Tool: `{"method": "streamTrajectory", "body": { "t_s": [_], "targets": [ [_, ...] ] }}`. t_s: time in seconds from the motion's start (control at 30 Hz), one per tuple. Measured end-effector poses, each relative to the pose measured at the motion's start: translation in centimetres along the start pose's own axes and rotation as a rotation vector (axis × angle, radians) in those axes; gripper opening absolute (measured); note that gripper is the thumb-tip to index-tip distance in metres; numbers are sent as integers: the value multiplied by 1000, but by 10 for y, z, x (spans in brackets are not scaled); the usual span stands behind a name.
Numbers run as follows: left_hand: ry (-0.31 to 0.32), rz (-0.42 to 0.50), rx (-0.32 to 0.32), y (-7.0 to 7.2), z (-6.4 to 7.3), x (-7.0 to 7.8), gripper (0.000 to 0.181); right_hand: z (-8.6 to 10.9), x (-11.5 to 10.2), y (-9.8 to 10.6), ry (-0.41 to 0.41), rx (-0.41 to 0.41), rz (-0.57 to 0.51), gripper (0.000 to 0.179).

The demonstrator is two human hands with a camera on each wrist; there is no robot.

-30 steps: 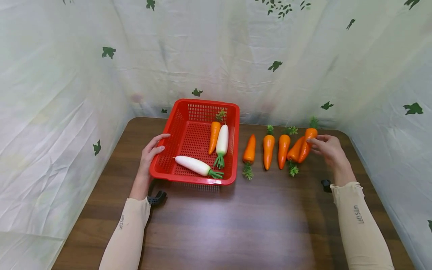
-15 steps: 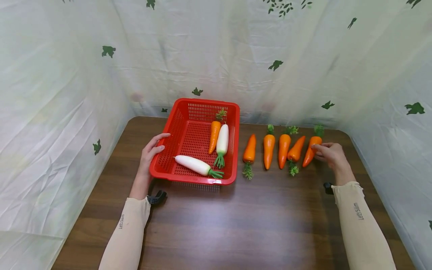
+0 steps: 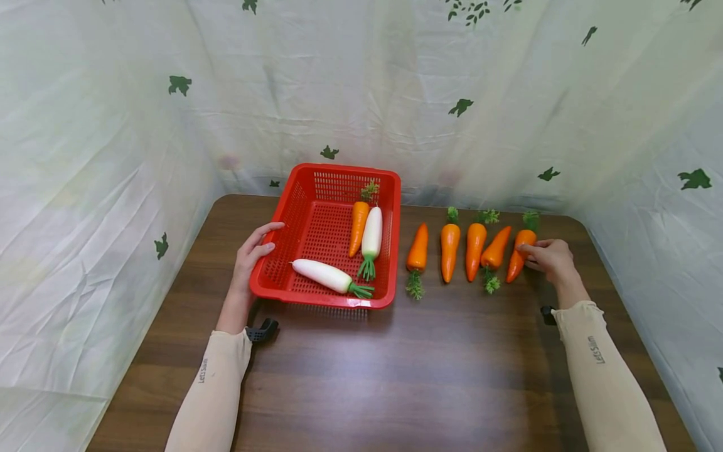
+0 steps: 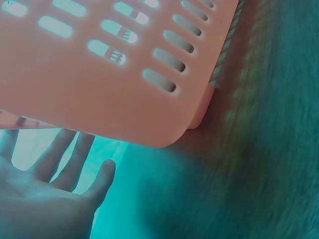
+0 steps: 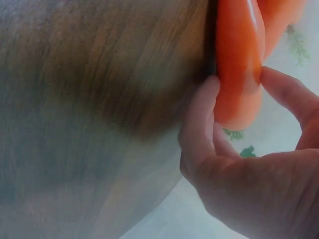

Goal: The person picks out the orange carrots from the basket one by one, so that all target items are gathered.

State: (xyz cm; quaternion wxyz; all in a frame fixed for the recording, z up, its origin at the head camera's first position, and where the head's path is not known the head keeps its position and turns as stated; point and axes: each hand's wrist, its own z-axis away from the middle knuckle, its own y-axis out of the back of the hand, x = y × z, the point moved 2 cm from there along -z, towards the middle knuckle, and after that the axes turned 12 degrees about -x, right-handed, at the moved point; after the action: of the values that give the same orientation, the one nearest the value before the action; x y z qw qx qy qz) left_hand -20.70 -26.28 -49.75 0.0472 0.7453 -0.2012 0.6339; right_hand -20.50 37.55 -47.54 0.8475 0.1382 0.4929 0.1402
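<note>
A red basket (image 3: 327, 304) stands left of centre on the table, holding one carrot (image 3: 358, 229) and two white radishes with green tops, one radish (image 3: 323, 275) lying near its front wall. Against the basket's left side rests my left hand (image 3: 246, 254). The left wrist view shows that hand's spread, fairly straight fingers (image 4: 67, 167) reaching behind the basket's edge. At the far right of the row, my right hand (image 3: 553, 260) pinches an orange carrot (image 3: 516, 267) between thumb and fingers. In the right wrist view, this carrot (image 5: 239, 59) has fingertips on both sides.
Several other carrots lie in a row between the basket and my right hand; the closest is a tilted carrot (image 3: 497, 250), its leaves toward me. A pale leaf-patterned curtain (image 3: 418, 125) surrounds the back and sides of the brown wooden table (image 3: 395, 370).
My right hand has brought its carrot right and down, off the neighbouring carrot, to the row's right end. Over the last half second it barely moves. The left hand and basket stay put.
</note>
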Motion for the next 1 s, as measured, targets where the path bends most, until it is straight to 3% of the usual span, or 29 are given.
{"method": "streamTrajectory", "body": {
  "t_s": [0.2,0.37,0.57,0.73,1.0],
  "targets": [
    [13,-12,4,0,0,-1,45,5,-1,3,16,46,39,80],
    [17,-16,11,0,1,-1,45,10,-8,4,18,218,97,80],
    [15,-15,11,0,2,-1,45,12,-23,-1,62,377,7,69],
    [11,-14,10,1,2,-1,45,15,-39,-10,110,393,-8,65],
    [16,-5,6,1,2,-2,46,19,-64,-37,163,289,33,59]
  ]
}}
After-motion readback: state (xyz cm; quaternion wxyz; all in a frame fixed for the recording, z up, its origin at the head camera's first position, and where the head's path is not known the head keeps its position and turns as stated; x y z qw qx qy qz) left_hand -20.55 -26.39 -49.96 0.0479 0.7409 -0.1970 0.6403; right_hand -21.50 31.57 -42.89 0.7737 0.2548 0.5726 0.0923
